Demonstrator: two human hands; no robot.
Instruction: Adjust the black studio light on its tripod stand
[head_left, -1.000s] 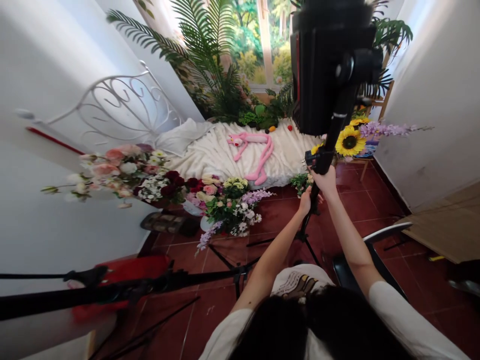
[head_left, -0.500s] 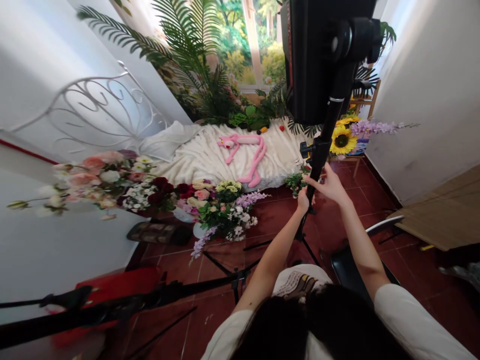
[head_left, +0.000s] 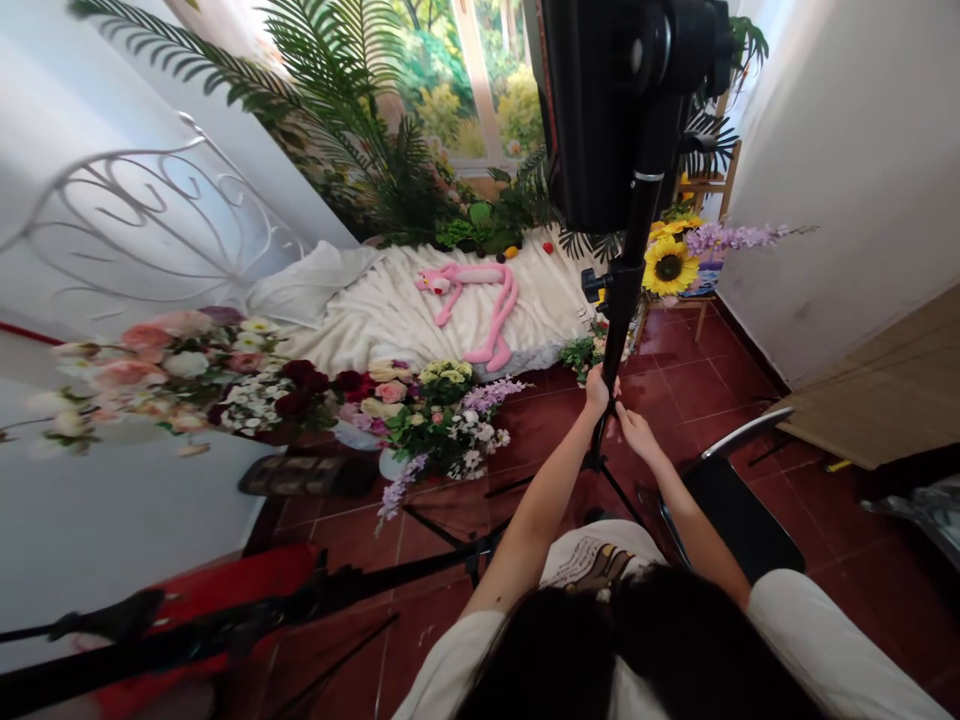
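A black light stand (head_left: 622,315) rises in front of me, with a large black lamp head (head_left: 589,130) at its top. My left hand (head_left: 599,390) is wrapped round the lower pole. Just below and to its right, my right hand (head_left: 632,430) is closed against the stand, its fingertips partly hidden. Higher on the pole sits a clamp knob (head_left: 595,286), which neither hand touches. The stand's legs spread over the floor beneath my hands.
Beyond the stand, a pink plush toy (head_left: 480,275) lies on a cream blanket (head_left: 382,310). Flower bunches (head_left: 442,400) line the bed's near side. A black folding chair (head_left: 739,515) stands right; another black stand (head_left: 360,580) crosses the lower left. Sunflowers (head_left: 670,266) are at right.
My right hand has moved down the stand from near the clamp knob to below my left hand, its spread fingers now closed. My left hand stays on the pole. The view has shifted slightly.
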